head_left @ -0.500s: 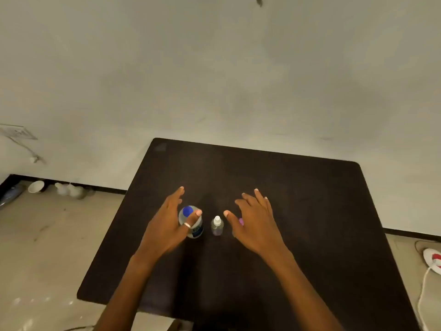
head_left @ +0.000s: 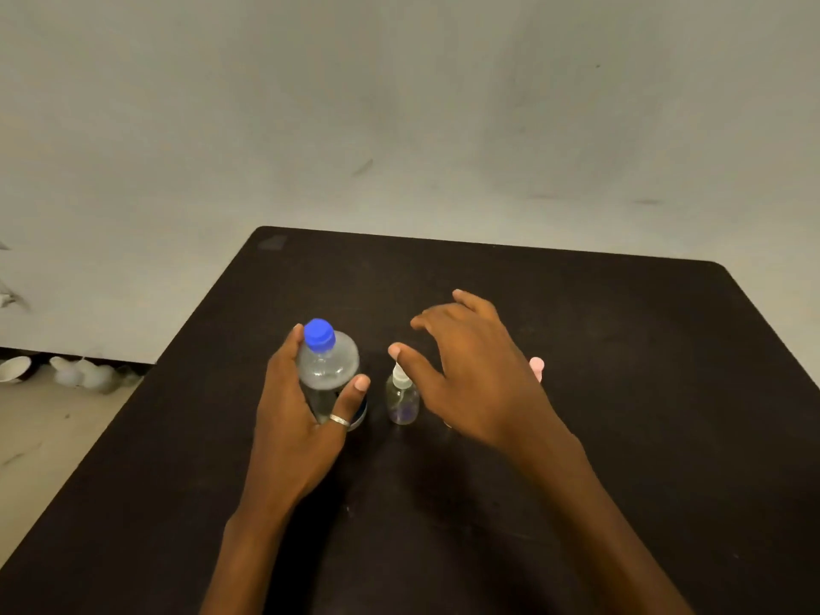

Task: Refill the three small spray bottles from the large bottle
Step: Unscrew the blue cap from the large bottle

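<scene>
Now the left hand [head_left: 293, 432] wraps the clear, blue-capped large bottle [head_left: 329, 368]; right hand [head_left: 481, 379] hovers, fingers spread.

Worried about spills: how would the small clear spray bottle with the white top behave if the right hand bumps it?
The small spray bottle stands upright on a narrow base, so a bump from the right hand would probably tip it. Its clear body seems mostly empty, so likely light. Being round, it may roll once down.
</scene>
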The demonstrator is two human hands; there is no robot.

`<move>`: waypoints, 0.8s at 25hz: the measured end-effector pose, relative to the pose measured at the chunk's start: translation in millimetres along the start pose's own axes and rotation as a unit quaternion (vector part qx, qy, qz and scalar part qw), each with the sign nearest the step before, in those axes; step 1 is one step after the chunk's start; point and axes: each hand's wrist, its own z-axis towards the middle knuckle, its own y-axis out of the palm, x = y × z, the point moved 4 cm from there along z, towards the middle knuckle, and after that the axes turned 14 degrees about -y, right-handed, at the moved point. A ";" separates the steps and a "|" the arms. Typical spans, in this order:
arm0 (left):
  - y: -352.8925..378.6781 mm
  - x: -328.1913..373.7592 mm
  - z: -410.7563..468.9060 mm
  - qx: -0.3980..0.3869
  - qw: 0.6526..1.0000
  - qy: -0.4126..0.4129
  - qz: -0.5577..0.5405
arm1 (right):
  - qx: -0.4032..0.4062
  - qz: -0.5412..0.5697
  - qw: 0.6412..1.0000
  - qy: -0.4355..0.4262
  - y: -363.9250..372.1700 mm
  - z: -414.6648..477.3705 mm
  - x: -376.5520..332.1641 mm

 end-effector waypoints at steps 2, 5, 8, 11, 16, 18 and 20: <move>1.4 -8.7 -0.8 0.016 0.999 0.016 -0.023 | 0.013 -0.026 0.999 -0.031 3.0 -1.1 -8.0; -0.9 -12.1 -1.4 0.012 0.998 0.039 -0.053 | 0.044 -0.060 0.995 -0.069 -0.7 -2.9 -27.3; -5.8 -9.2 -1.8 0.003 0.997 0.054 -0.061 | 0.045 -0.051 0.994 -0.084 -6.7 3.6 -50.5; -11.3 -0.8 -1.3 0.003 0.996 0.068 -0.055 | 0.032 -0.030 0.995 -0.094 -9.3 18.8 -70.2; -12.8 -2.5 6.0 0.004 0.997 0.055 -0.045 | 0.017 -0.090 0.991 -0.092 -5.1 51.3 -84.2; -10.5 -5.7 5.7 0.004 0.997 0.052 -0.051 | 0.016 -0.112 0.990 -0.088 -3.0 59.3 -85.0; -7.3 -9.8 4.2 0.002 0.996 0.051 -0.070 | 0.015 -0.125 0.989 -0.082 -2.1 63.5 -85.8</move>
